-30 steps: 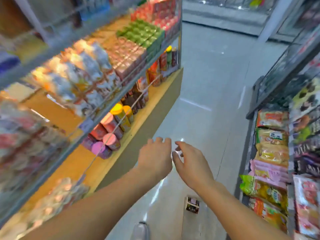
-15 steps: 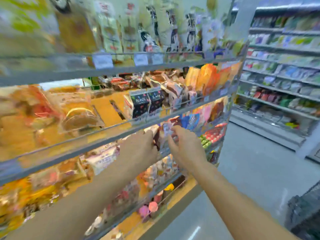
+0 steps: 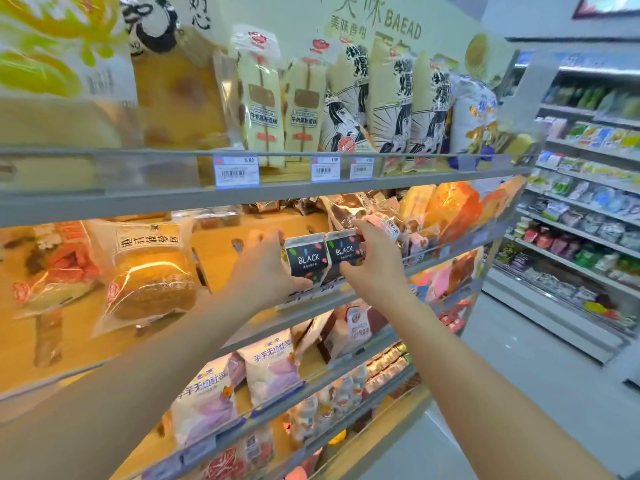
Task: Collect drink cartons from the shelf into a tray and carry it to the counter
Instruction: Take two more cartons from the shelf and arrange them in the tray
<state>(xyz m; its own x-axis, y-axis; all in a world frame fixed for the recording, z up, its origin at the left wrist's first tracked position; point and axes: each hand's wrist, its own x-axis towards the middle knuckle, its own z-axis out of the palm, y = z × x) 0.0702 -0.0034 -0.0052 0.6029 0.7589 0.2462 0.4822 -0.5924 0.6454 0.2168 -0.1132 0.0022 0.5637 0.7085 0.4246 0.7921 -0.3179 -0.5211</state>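
Observation:
Two black packs printed "BLACK" stand side by side at the front of the second shelf (image 3: 346, 299). My left hand (image 3: 263, 268) is closed round the left black pack (image 3: 304, 259), thumb under its lower edge and fingers behind it. My right hand (image 3: 375, 271) clasps the right black pack (image 3: 345, 251), fingers over its top and thumb on its front. Both packs still rest on the shelf. No tray is in view.
Wrapped breads (image 3: 152, 278) fill the shelf to the left and orange bags (image 3: 450, 209) sit to the right. Sandwich packs (image 3: 263, 102) line the shelf above, toast bags (image 3: 270, 368) the one below. An aisle floor (image 3: 519, 393) and a chilled cabinet (image 3: 581, 216) lie right.
The view has swung up from the floor and low shelves to the bread shelves. Both hands rose and reached forward, and now close on the two black packs.

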